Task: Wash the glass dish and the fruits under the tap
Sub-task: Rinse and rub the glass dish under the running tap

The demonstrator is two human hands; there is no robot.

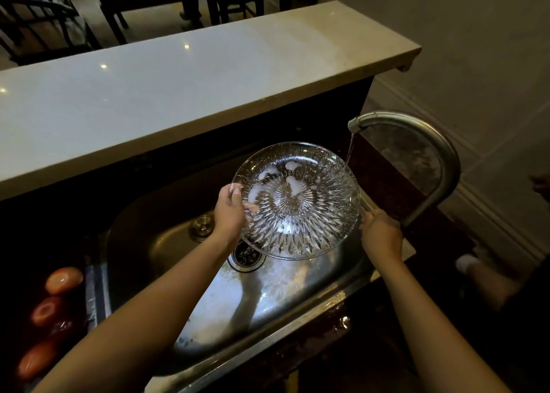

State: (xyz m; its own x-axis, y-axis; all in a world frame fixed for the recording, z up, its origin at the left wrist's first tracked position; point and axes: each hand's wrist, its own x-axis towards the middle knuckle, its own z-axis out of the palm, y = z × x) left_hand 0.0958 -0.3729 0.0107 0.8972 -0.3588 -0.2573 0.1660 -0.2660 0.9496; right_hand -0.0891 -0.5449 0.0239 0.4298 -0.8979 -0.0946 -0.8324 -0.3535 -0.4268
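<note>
Fingers: left-hand thumb lies over the near-left rim of the dish, the other fingers show through the glass behind it; the grip is closed on the rim.
Fruits: four reddish-orange round pieces, counted, in a row on the dark counter left of the sink; blurred, so the kind cannot be told.
Left hand: clamped on the left edge of the dish, above the sink's drain.
Plug: one round metal stopper on the sink floor, just left of the left hand.
Drain: one, on the sink floor, partly under the lower edge of the dish.
Sink: one steel basin, wet, below both hands.
Glass dish: one, round, cut in a starburst pattern, so with no long axis; held over the sink, tilted with its hollow face toward the camera, far rim raised. White suds streak the upper left of the face. It spans between the two hands.
Right hand: closed on the dish's lower-right rim, fingers mostly hidden behind the edge.
Water: one thin stream, meeting the dish's upper-right rim.
Tap: one curved metal spout, right of the sink, mouth above the dish's right edge.
</note>
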